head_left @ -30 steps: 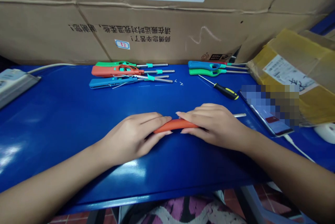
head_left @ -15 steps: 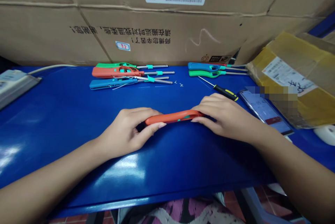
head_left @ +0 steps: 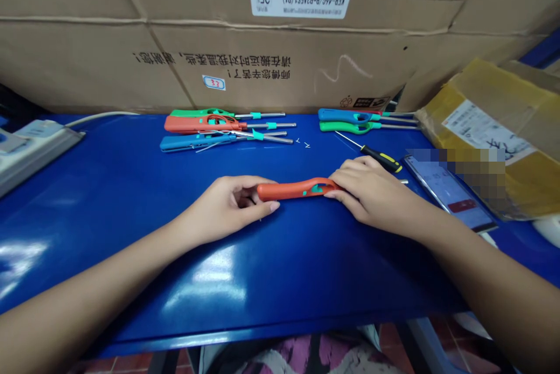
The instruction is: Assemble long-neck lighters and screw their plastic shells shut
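An orange long-necked gas lighter (head_left: 291, 189) with a green trigger is held level above the blue table. My left hand (head_left: 234, 202) pinches its rounded handle end between thumb and fingers. At the trigger end my right hand (head_left: 370, 196) grips it, covering most of the neck; a bit of metal tip shows past that hand. Behind, to the left, lies a group of lighters: a green one (head_left: 192, 112), an orange one (head_left: 188, 123) and a blue one (head_left: 184, 142). Back right are a blue lighter (head_left: 343, 115) and a green lighter (head_left: 341, 127).
A black and yellow screwdriver (head_left: 382, 159) lies beyond my right hand, with a phone (head_left: 446, 193) beside it. A yellow-taped carton (head_left: 472, 88) stands at the right, a power strip (head_left: 35, 149) at the left. A large cardboard box (head_left: 245, 41) walls off the back.
The view has shifted slightly, so most things sit a little lower and to the right. The held lighter is turned a bit, showing more of its green trigger.
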Available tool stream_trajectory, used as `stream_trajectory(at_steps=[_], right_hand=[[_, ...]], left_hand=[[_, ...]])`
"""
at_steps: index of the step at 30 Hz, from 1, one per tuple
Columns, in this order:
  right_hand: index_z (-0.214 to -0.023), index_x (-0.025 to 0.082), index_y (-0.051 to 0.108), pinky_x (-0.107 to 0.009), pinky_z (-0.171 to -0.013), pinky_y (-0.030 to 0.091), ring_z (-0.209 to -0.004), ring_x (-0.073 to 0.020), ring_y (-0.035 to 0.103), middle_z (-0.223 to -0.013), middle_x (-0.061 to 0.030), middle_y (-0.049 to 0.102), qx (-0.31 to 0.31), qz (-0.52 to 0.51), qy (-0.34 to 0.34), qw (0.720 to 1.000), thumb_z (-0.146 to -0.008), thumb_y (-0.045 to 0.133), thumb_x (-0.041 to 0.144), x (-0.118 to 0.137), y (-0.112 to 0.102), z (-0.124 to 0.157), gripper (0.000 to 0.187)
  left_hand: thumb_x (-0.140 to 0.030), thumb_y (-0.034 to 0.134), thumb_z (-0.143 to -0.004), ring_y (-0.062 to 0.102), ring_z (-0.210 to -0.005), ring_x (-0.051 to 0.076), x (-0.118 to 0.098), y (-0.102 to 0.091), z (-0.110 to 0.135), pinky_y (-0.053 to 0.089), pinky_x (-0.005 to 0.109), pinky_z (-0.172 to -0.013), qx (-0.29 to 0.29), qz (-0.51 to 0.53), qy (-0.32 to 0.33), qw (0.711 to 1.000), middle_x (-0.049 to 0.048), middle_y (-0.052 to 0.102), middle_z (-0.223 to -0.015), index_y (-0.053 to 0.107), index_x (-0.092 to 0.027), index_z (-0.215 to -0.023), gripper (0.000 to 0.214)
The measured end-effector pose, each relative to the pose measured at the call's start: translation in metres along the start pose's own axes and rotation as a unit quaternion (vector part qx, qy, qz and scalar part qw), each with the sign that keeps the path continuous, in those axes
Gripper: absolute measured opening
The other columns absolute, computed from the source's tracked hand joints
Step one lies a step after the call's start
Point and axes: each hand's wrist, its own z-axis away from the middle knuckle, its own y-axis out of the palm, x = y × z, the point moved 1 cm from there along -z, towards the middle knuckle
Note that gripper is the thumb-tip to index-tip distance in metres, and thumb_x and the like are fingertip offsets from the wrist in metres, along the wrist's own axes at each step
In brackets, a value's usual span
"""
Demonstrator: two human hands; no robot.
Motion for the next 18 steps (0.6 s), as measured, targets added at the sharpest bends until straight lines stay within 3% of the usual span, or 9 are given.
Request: stream_trajectory(at_steps=[2, 5, 8, 13, 18], right_hand=[[-0.09, 0.017, 0.066, -0.039, -0.086, 0.037, -0.086, -0.0237, 0.06, -0.085, -0.0073, 0.069, -0.027, 0.003, -0.005, 1.0, -0.103, 0.05, 0.031, -0.002, 0.0, 0.001, 0.025], [-0.099, 0.017, 0.067, -0.038, -0.086, 0.037, -0.09, -0.0245, 0.06, -0.093, -0.0072, 0.07, -0.061, 0.0, -0.014, 0.998, -0.096, 0.062, 0.027, -0.004, 0.001, 0.002, 0.011], [-0.106, 0.018, 0.067, -0.038, -0.085, 0.037, -0.092, -0.025, 0.058, -0.097, -0.0071, 0.07, -0.053, -0.013, -0.016, 0.998, -0.092, 0.068, 0.026, -0.002, 0.001, 0.003, 0.016], [-0.111, 0.02, 0.065, -0.038, -0.092, 0.035, -0.094, -0.022, 0.058, -0.105, -0.0053, 0.071, -0.01, -0.099, -0.03, 0.995, -0.099, 0.06, 0.037, 0.007, 0.001, 0.003, 0.021], [-0.11, 0.019, 0.067, -0.039, -0.091, 0.032, -0.091, -0.0207, 0.058, -0.103, -0.0039, 0.073, -0.027, -0.079, -0.035, 0.996, -0.107, 0.042, 0.031, 0.006, 0.006, 0.001, 0.028]], left_hand=[[-0.041, 0.071, -0.089, 0.066, -0.065, 0.013, -0.002, -0.001, 0.0, 0.059, 0.025, -0.06, -0.006, 0.014, 0.006, 1.0, 0.0043, 0.074, -0.083, 0.074, -0.015, -0.114, 0.036], [-0.039, 0.071, -0.09, 0.069, -0.08, 0.015, -0.003, -0.002, 0.0, 0.062, 0.028, -0.07, -0.048, -0.011, 0.055, 0.997, 0.0081, 0.072, -0.1, 0.076, -0.017, -0.113, 0.032], [-0.033, 0.075, -0.086, 0.069, -0.094, 0.018, 0.001, -0.001, 0.001, 0.063, 0.032, -0.081, -0.074, -0.012, 0.086, 0.993, 0.0083, 0.067, -0.11, 0.075, -0.02, -0.115, 0.032], [-0.03, 0.078, -0.083, 0.07, -0.099, 0.018, 0.005, 0.004, 0.003, 0.063, 0.031, -0.087, -0.079, 0.01, 0.082, 0.993, 0.0067, 0.066, -0.111, 0.073, -0.02, -0.117, 0.036], [-0.027, 0.074, -0.088, 0.067, -0.091, 0.015, 0.0, 0.005, 0.007, 0.059, 0.027, -0.078, -0.095, -0.125, 0.136, 0.978, 0.0057, 0.067, -0.106, 0.073, -0.02, -0.118, 0.031]])
